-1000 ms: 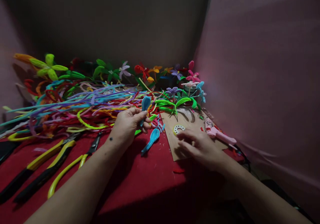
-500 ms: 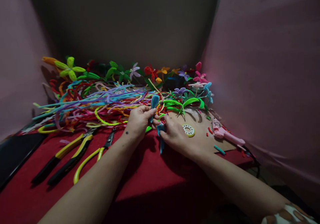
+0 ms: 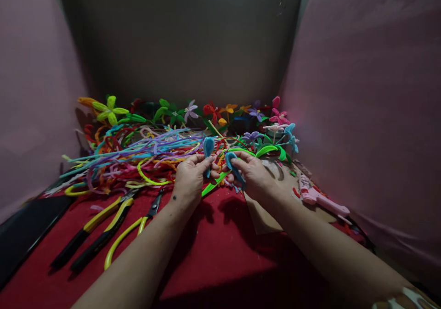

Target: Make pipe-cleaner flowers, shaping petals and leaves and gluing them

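Note:
My left hand (image 3: 193,173) pinches a blue pipe-cleaner petal (image 3: 208,147) between thumb and fingers, its rounded loop pointing up. Close beside it, my right hand (image 3: 253,169) grips a second blue petal (image 3: 232,159), tilted, with its tail hanging down over the fingers. The two petals are apart, both held just above the red cloth (image 3: 220,244). A bright green pipe-cleaner strip (image 3: 215,184) lies below and between the hands. The fingertips behind each petal are partly hidden.
Loose pipe cleaners (image 3: 161,148) pile up behind my left hand. Finished pipe-cleaner flowers (image 3: 110,110) line the back. Yellow-black pliers (image 3: 103,215) and yellow-handled cutters (image 3: 151,208) lie at left. A pink glue gun (image 3: 320,199) and cardboard (image 3: 262,215) are at right.
My right hand has risen and its blue petal now shows its loop upward, nearly level with the left one. The view has shifted slightly; the yellow ring is no longer seen.

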`<state>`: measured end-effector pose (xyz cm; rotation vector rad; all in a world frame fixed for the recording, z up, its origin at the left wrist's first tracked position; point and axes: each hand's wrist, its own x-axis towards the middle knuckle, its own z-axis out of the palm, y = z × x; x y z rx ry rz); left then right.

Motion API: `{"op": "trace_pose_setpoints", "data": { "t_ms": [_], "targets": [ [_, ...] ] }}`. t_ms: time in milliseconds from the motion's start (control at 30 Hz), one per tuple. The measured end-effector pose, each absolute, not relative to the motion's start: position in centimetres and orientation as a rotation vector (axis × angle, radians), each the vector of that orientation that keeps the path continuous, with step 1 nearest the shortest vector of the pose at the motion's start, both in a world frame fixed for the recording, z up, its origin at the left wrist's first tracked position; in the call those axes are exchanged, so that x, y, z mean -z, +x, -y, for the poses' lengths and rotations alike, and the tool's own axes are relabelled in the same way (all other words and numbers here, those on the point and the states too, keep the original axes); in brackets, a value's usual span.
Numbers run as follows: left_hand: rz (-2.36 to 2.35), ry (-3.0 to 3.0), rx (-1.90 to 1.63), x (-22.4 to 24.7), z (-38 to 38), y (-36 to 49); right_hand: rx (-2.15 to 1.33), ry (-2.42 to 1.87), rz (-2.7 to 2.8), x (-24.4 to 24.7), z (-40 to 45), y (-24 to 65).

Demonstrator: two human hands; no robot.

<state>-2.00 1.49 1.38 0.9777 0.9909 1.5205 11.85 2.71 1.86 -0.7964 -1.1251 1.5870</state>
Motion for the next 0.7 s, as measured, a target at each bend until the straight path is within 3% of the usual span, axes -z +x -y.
{"op": "trace_pose_setpoints", "data": {
  "t_ms": [200, 700],
  "targets": [
    [-0.964, 0.896, -1.483, -1.3, -1.4, -1.9, -1.75, -0.621, 1.051, -1.7, -4.0, 12.2],
    [-1.033, 0.988, -1.413, -0.9, -1.3, -1.9, -1.693, -0.596, 0.932, -0.4, -3.9, 12.6]
  ]
}}
